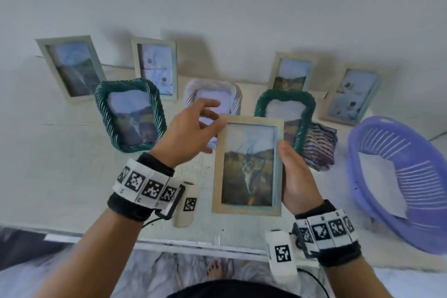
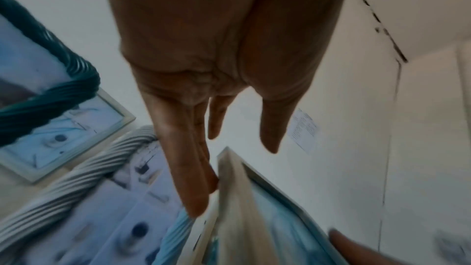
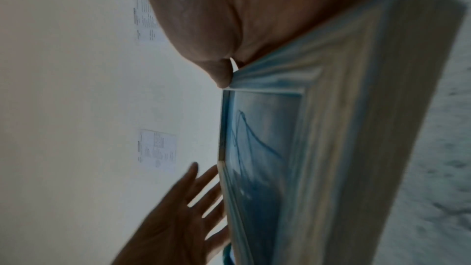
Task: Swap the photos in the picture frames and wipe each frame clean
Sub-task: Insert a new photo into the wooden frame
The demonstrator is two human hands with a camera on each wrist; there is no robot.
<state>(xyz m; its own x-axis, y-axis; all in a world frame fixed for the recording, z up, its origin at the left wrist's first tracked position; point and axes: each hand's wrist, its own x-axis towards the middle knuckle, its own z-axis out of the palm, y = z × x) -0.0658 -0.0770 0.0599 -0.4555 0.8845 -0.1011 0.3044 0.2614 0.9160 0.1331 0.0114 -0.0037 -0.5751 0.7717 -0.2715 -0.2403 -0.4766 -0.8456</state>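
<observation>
I hold a light wooden frame (image 1: 248, 167) with a landscape photo upright above the table. My right hand (image 1: 287, 159) grips its right edge, thumb on the front. My left hand (image 1: 210, 126) is open with spread fingers at the frame's upper left corner. In the left wrist view its straight fingers (image 2: 183, 168) touch the frame's side edge (image 2: 237, 209). The right wrist view shows the frame (image 3: 331, 148) under my palm. A folded striped cloth (image 1: 319, 150) lies to the right on the table.
Several wooden frames lean on the wall, among them one at the far left (image 1: 70, 68) and one at the far right (image 1: 353, 97). Two green rope frames (image 1: 130, 116) (image 1: 304, 109) and a white rope frame (image 1: 212, 89) stand in front. A purple basket (image 1: 358, 176) sits right.
</observation>
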